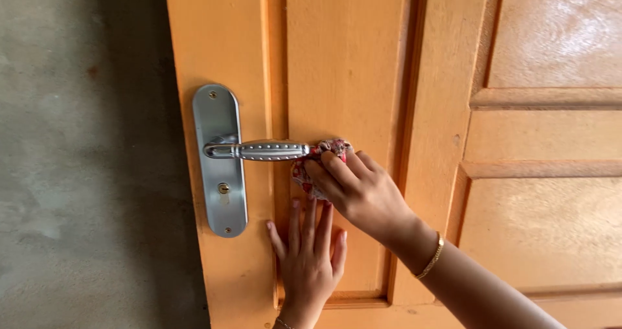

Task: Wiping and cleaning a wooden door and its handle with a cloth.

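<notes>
Right hand (pixel 359 190): fingers curled around a bunched red-patterned cloth (pixel 319 164), pressing it onto the free tip of the door handle (pixel 262 150).
Left hand (pixel 310 258): open, palm flat and fingers spread on the orange door (pixel 343 57), just below the right hand; holds nothing.
Handle: silver lever, level, pointing away from the door's left edge; studded grip bare along most of its length.
Plate: long silver plate (pixel 220 193) near the door's left edge, keyhole (pixel 223 188) under the lever.
Beyond the edge: grey wall (pixel 78 154).
Step in hand: judged to be wiping the lever, cloth at its tip only.
Next move calls for: likely sliding the cloth along the lever toward the plate with a firm pinch, the flat hand steadying the door.
</notes>
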